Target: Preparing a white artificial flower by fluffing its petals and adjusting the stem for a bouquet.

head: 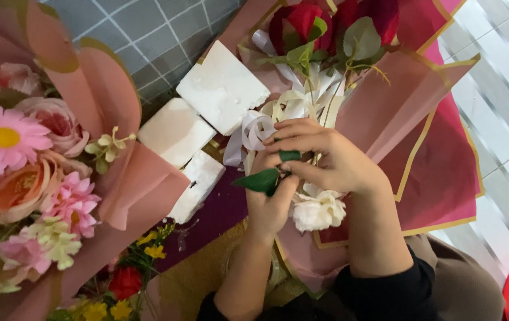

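Note:
My left hand (269, 205) and my right hand (326, 157) meet at the middle of the head view, both pinching green leaves (260, 180) on a flower stem. A white flower (319, 211) sits just below my right hand. Above them lies a bouquet of red roses (302, 24) with green leaves and white ribbon (254, 131), wrapped in pink and crimson paper with gold edges (439, 160).
Three white foam blocks (222, 86) lie left of the hands. A large bouquet of pink and peach flowers (22, 166) in pink wrap fills the left side. Small yellow and red flowers (129, 279) lie at the bottom left. Grey tiled floor shows at the top.

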